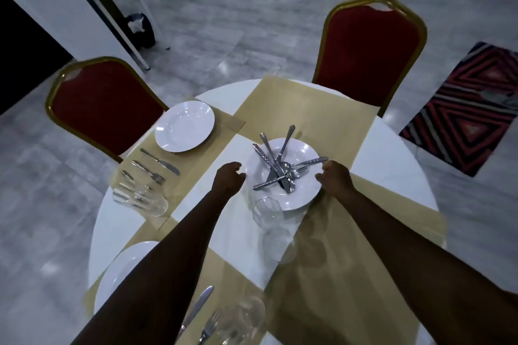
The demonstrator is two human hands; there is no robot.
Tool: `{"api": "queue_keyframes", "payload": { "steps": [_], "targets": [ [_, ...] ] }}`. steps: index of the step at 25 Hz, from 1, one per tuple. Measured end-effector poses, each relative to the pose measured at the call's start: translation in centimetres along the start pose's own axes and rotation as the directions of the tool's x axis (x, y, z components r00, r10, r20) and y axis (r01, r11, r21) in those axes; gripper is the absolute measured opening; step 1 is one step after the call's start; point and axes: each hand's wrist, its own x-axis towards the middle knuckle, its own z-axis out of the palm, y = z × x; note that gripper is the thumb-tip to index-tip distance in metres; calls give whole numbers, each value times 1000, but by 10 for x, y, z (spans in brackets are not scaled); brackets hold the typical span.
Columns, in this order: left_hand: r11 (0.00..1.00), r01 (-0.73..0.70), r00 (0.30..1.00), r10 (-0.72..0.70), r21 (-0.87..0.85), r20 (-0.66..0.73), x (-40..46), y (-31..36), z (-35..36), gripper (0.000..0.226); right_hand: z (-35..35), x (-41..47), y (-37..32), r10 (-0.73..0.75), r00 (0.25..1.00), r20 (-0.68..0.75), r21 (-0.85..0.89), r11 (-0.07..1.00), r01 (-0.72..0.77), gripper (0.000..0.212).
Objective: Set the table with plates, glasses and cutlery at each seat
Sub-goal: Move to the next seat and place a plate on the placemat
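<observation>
Plate between both hands

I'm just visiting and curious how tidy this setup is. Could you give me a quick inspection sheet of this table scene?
Surface: round white table with tan placemats.
Job's things: centre plate piled with loose cutlery; left seat has a plate, knife and fork, glass; near plate set too; two glasses mid-table.
Clutter: nothing seen.
Grippers: left hand and right hand, fingers curled, at the centre plate's sides; contact unclear.
Cables: nothing seen.
Surroundings: two red chairs, patterned rug, grey floor.
</observation>
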Motion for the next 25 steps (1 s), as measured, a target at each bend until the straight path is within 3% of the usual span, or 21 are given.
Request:
{"api": "queue_keyframes", "payload": {
  "steps": [3, 6, 12, 15, 19, 25],
  "targets": [
    [1000, 18, 999, -18, 6, 41, 16, -8, 17, 33, 14, 14, 0, 40, 998, -39, 5, 999, -40, 24],
    [999, 31, 1000, -31, -31, -4, 25, -14, 29, 25, 21, 24, 1, 93, 990, -111, -11, 995, -95, 25],
    [974, 131, 984, -150, -186, -95, 30, -16, 42, 10, 24, 42, 9, 278, 959, -60, 111, 956, -271, 20],
    [963, 135, 982, -161, -232, -98, 31, -18, 44, 19, 22, 45, 13, 242, 969, -37, 165, 958, -233, 14],
    [920, 179, 976, -212, -349, -57, 35, -27, 50, 24, 22, 57, 22, 299, 953, 53, 485, 826, -287, 7],
    [785, 267, 936, -349, -559, -44, 31, -34, 34, 30, 12, 60, -24, 196, 972, 131, 547, 803, -236, 9]
  ]
}}
